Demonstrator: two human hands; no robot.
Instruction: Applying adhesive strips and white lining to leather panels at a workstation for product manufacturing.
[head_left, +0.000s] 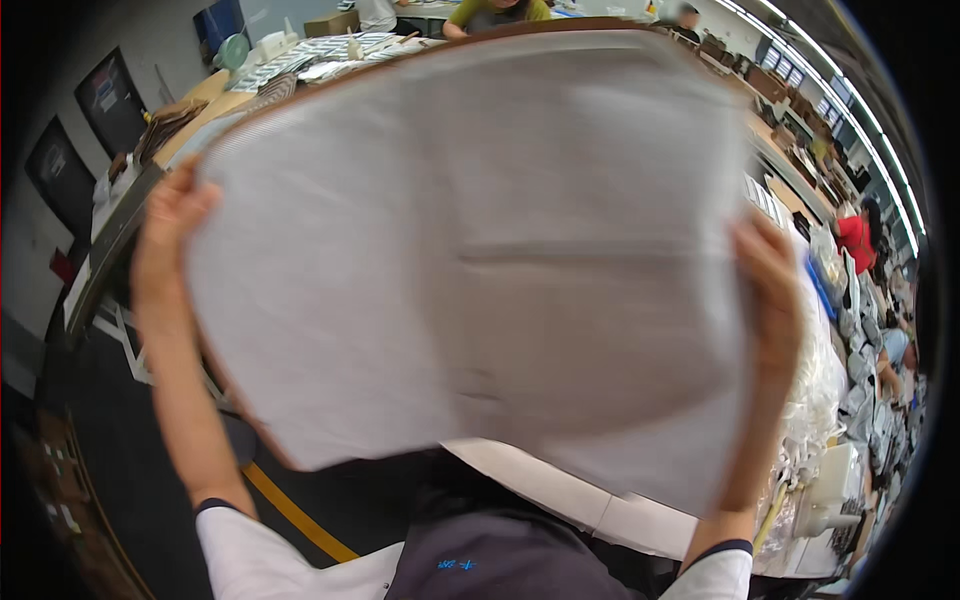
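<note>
A large, pale grey sheet [320, 260] with a thin brown edge is held up in front of me and fills most of the head view. It looks flexible, with a crease across its right half, and is slightly blurred; its exact material I cannot tell. At its left edge my left hand [175, 215] is closed, the thumb over the pale face. My right hand [770, 275] grips the opposite edge, smeared a little by motion. The fingers behind the sheet are hidden, as is most of the table beyond it.
Behind the sheet, a worktable carries papers [325, 58] and a brown stack [172, 130]. Clear plastic wrapping [810, 400] and a white machine [832, 490] lie to my right. Co-workers are at the back and far right, one in a red top [857, 240]. A yellow line [300, 515] crosses the dark floor.
</note>
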